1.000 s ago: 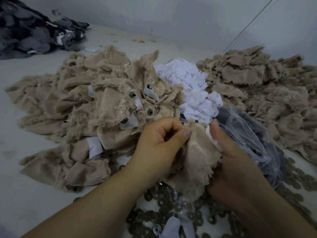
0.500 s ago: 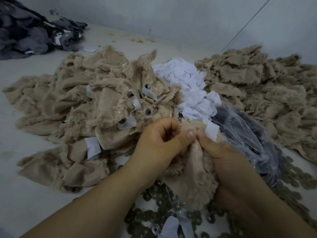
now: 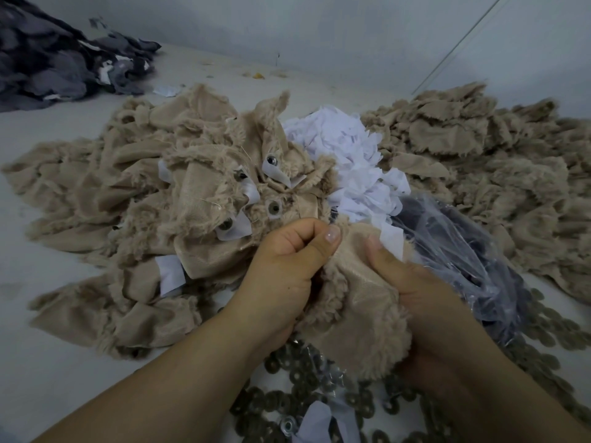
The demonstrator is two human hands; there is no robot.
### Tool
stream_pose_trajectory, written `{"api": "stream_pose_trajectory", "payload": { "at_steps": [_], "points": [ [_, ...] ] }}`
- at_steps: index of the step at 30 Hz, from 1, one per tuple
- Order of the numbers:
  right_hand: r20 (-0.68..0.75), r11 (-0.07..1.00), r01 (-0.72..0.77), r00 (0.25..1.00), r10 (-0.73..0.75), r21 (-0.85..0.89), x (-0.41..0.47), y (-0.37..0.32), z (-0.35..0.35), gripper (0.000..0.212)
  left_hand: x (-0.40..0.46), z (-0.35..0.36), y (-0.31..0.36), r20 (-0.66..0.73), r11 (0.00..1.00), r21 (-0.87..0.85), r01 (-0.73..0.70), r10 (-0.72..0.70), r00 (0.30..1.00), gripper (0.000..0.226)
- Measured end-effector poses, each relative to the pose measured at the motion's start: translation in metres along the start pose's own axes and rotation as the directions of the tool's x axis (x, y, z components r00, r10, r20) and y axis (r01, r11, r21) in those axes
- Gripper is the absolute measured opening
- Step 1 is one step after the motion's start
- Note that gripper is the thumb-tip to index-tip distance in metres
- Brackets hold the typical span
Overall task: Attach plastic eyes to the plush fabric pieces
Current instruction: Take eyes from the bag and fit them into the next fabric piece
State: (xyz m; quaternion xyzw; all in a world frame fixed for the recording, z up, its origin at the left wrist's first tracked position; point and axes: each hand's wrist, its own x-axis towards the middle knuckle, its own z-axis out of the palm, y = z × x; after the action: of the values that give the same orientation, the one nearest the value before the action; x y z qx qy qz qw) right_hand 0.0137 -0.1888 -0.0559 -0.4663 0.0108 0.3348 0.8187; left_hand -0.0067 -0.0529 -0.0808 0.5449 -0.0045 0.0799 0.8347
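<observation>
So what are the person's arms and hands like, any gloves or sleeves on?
No gloves and no sleeves in view: both forearms are bare down to the frame edge. The left hand and right hand show no rings, watch or bands. Thumbnails are short and unpainted.

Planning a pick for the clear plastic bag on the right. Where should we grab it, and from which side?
Take the clear plastic bag by its loose crumpled upper film, coming from above on the right. That film stands up in folds that fingers could pinch, while the dark contents sag low and would likely slip. The near left edge is crowded by the right hand and the tan plush piece it holds.
</observation>
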Motion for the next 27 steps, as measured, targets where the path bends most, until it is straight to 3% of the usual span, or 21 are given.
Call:
{"api": "stream_pose_trajectory", "payload": {
  "at_steps": [7,13,15,18,22,27],
  "points": [
    [0.007,0.998,-0.016,1.000,0.016,0.056,-0.0025,-0.0007,0.0011,0.047,-0.0012,0.0027,0.0023,0.044,0.999,-0.040,0.000,0.002,0.999,0.023],
    [0.009,0.996,-0.044,0.999,0.043,0.080,-0.0020,-0.0018,0.0013,0.046,-0.0007,0.0011,0.0025,0.023,0.996,0.085,-0.035,0.034,0.999,0.030],
    [0.020,0.996,-0.046,0.999,0.045,0.073,-0.0022,-0.0026,0.0006,0.047,-0.0011,0.0010,0.0031,0.037,0.993,0.109,-0.053,0.049,0.998,0.021],
    [0.006,0.999,-0.043,0.999,0.043,0.014,-0.0040,-0.0045,-0.0007,0.045,-0.0014,0.0001,0.0043,0.056,0.999,0.039,-0.029,0.027,0.998,0.017],
    [0.039,0.988,-0.116,0.993,0.112,0.105,-0.0034,-0.0019,-0.0004,0.059,-0.0017,0.0007,0.0046,0.086,0.985,-0.165,0.059,-0.046,0.995,0.017],
    [0.109,0.976,-0.121,0.989,0.102,0.182,-0.0043,0.0005,0.0004,0.052,-0.0019,0.0012,0.0037,0.078,0.969,-0.228,0.094,-0.078,0.994,0.016]
  ]
}}
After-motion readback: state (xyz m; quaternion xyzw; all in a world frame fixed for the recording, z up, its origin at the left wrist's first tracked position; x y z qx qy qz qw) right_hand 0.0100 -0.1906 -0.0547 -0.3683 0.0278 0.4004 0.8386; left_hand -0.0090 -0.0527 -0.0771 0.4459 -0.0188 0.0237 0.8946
